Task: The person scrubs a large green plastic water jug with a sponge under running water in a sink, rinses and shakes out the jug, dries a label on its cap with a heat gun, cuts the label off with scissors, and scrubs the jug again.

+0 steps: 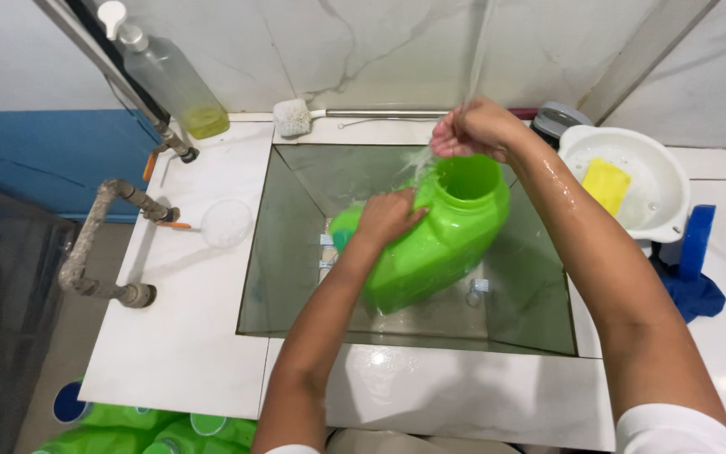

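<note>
Green plastic jug sits tilted over the sink, its long axis running from the base at lower left up to the wide mouth at upper right. Our left hand is closed around its handle side, nearer the body of the jug. Our right hand is loosely curled just above the mouth, under a thin stream of water; we cannot tell whether it holds anything. White counter surrounds the sink, with a white basin holding a yellow sponge to the right.
</note>
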The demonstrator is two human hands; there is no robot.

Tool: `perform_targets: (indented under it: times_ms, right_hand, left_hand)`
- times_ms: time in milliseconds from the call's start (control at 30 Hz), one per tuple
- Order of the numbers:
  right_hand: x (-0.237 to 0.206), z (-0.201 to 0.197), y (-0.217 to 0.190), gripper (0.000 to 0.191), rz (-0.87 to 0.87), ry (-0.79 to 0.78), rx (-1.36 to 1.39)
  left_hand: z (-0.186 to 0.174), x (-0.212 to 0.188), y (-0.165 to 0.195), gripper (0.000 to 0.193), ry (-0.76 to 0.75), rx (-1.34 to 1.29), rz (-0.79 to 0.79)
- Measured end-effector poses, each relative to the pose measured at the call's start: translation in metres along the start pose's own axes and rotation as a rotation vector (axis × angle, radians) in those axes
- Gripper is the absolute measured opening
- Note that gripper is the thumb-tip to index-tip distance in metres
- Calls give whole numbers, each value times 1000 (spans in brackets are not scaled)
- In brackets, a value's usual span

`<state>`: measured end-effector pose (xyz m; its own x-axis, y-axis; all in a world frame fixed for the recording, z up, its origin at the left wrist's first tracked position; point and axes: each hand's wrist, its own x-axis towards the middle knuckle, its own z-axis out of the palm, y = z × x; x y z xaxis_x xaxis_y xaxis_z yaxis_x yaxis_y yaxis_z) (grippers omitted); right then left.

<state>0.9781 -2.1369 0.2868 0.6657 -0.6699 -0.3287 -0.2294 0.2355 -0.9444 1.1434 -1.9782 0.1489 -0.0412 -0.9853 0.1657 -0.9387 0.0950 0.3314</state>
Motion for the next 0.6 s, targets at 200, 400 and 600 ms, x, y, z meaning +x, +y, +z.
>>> perform_targets:
  times_ms: [200, 400, 600]
  right_hand:
    - [7, 15, 5, 30, -28, 64, 164]
    - [11, 8, 7, 30, -59, -13, 238]
    - [16, 4, 17, 30, 7, -40, 171]
  left_hand:
    - [52, 29, 38, 50, 409, 285, 77]
    - [70, 41, 39, 46, 486, 255, 197]
    - [65, 47, 36, 46, 444, 189, 238]
